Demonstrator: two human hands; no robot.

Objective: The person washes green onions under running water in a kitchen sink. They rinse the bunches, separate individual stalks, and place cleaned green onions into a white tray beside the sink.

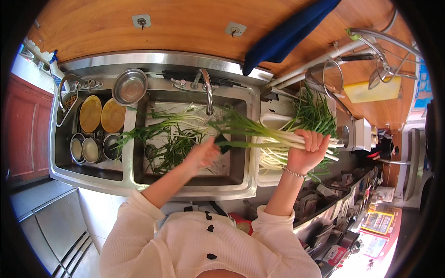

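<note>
My right hand [307,149] is closed around the white stalk ends of a bunch of scallions [250,128]. Their green leaves reach left over the right basin of a steel double sink [129,163]. Motion blurs my left hand [205,153], which is over that basin beside a small dark item [222,143]; whether its fingers hold anything is unclear. Under it, more scallions [177,153] lie loose in the basin. To the right, a white plastic tub [269,177] carries a pile of scallions [273,156], partly hidden by my right hand and forearm.
A chrome faucet [208,93] arches over the right basin. A steel bowl [130,87] rests on the sink's back ledge. Yellow bowls [90,114] and several metal containers [92,150] sit in the left basin. A blue cloth [288,38] hangs from the wooden wall.
</note>
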